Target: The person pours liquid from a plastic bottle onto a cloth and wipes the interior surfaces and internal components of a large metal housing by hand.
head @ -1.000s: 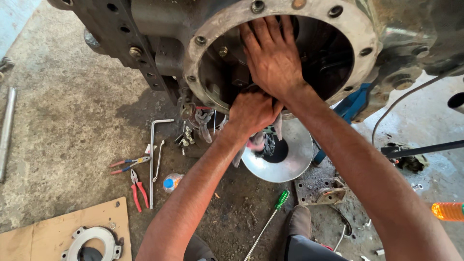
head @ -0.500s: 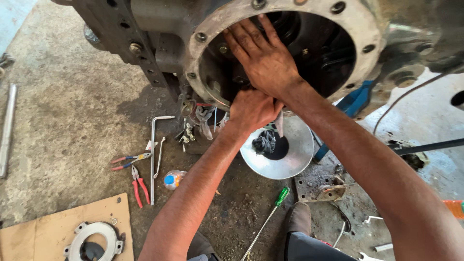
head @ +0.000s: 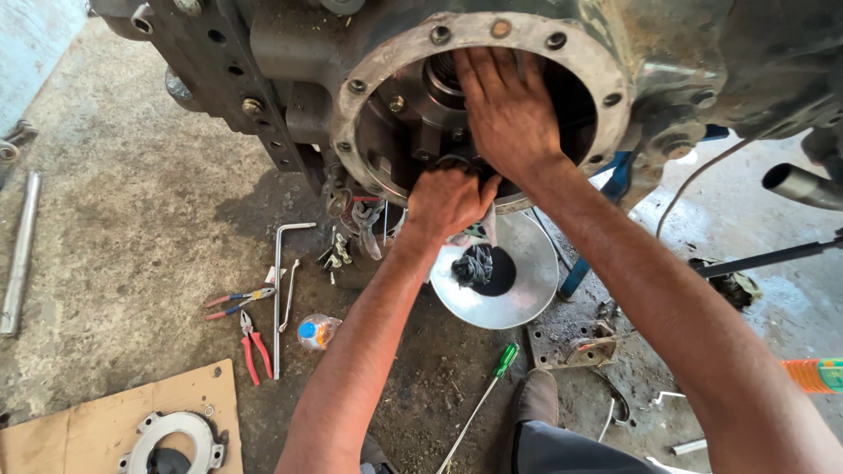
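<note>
Two bare hands at a large round opening in a heavy, grimy metal housing, seen from above. Right hand spread flat, fingers released, pressed on dark parts deep inside the opening. Left hand clenched at the lower rim of the bolt-holed flange, apparently around a scrap of cloth; what else sits in that grip cannot be told. Directly beneath the left grip, on the concrete floor, a shiny metal dish with a dark rag in it. Further down and to the left of that grip, a long bent hex key, two red-handled pliers and a small clear bottle; a green-handled screwdriver below, near a shoe. Likely risks: fingers nicked or pinched on the flange edge and inner parts; greasy grip slipping; small pieces dropping from the opening into floor grit; tripping over scattered tools close to the feet.
</note>
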